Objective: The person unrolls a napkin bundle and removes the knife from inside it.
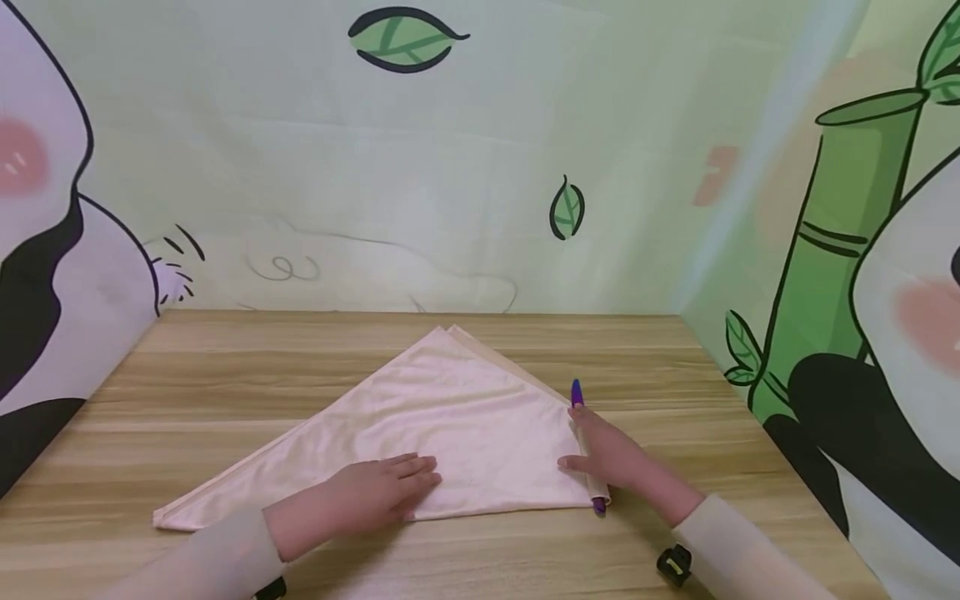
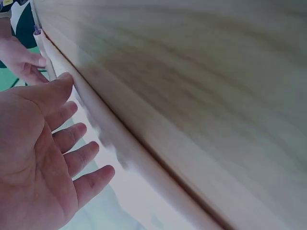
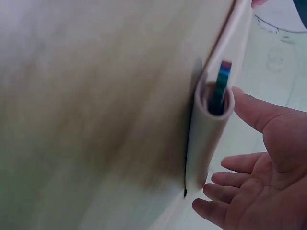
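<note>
A pale pink cloth point(image 1: 480, 425), folded into a broad triangle, lies on the wooden table. Its right end is rolled round a slim purple-blue object point(image 1: 577, 392), whose tips stick out at both ends of the roll. In the right wrist view the blue-green end of this slim object point(image 3: 220, 91) shows inside the rolled cloth point(image 3: 204, 143); its kind cannot be told. My right hand point(image 1: 611, 450) touches the roll with thumb and fingers extended. Flat on the cloth near its front edge rests my left hand point(image 1: 378, 492), fingers loosely straight, holding nothing.
Bare wood of the table point(image 1: 255, 358) surrounds the cloth. A printed backdrop point(image 1: 480, 167) with leaves, bamboo and cartoon animals stands behind and along both sides. A small black device point(image 1: 675, 565) sits at my right wrist.
</note>
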Motion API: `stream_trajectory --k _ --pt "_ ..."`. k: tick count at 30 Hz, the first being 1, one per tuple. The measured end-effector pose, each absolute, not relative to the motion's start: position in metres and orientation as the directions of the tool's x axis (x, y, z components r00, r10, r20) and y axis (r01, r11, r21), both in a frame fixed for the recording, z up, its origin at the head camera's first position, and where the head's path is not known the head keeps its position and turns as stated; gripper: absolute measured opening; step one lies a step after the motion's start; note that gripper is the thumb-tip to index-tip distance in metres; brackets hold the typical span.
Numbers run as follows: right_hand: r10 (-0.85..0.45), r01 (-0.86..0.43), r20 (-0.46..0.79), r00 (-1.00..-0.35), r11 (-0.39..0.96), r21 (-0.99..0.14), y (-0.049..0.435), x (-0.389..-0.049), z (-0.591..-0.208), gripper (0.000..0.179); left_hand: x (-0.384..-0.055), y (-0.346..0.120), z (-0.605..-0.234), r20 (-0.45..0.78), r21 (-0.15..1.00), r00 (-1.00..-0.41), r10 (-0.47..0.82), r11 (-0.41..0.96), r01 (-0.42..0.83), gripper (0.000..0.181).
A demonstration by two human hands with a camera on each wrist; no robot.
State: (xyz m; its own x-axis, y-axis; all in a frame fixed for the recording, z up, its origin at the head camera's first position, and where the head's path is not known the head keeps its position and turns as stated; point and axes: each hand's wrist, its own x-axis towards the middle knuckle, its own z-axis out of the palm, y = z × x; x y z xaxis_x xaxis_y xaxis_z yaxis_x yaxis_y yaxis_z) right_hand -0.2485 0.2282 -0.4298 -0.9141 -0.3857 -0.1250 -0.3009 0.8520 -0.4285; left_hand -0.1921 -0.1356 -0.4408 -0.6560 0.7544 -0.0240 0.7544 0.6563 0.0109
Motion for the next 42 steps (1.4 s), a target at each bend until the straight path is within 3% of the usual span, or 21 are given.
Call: stream_trajectory --k 4,8,15,29,36,42 --pt "-0.421 -0.342 -0.146 -0.895 0.859 -0.381 0.229 -0.244 -0.432 0.075 -0.187 -0.150 -0.442 0.020 0.014 -0.663 0.749 0.662 0.749 0.045" --pt "-0.437 -0.346 -0.158 -0.886 0.847 -0.403 0.238 -0.242 -0.432 0.070 -0.186 -0.158 -0.444 0.050 0.038 -0.659 0.750 0.658 0.752 0.043" --pt "-0.410 -0.302 -0.153 -0.899 0.834 -0.461 0.254 -0.241 -0.432 0.073 -0.188 -0.161 -0.449 0.058 0.067 -0.676 0.735 0.673 0.737 0.043" --pt "-0.357 -0.255 -0.143 -0.923 0.846 -0.469 0.287 -0.240 -0.434 0.068 -0.188 -0.161 -0.449 0.080 0.061 -0.679 0.730 0.676 0.734 0.043" --pt "-0.326 -0.228 -0.139 -0.935 0.854 -0.467 0.279 -0.239 -0.428 0.072 -0.191 -0.166 -0.443 0.040 0.090 -0.693 0.720 0.688 0.720 0.046" --pt "-0.429 -0.338 -0.136 -0.893 0.838 -0.429 0.266 -0.231 -0.426 0.075 -0.192 -0.178 -0.444 0.039 0.111 -0.704 0.709 0.697 0.709 0.047"
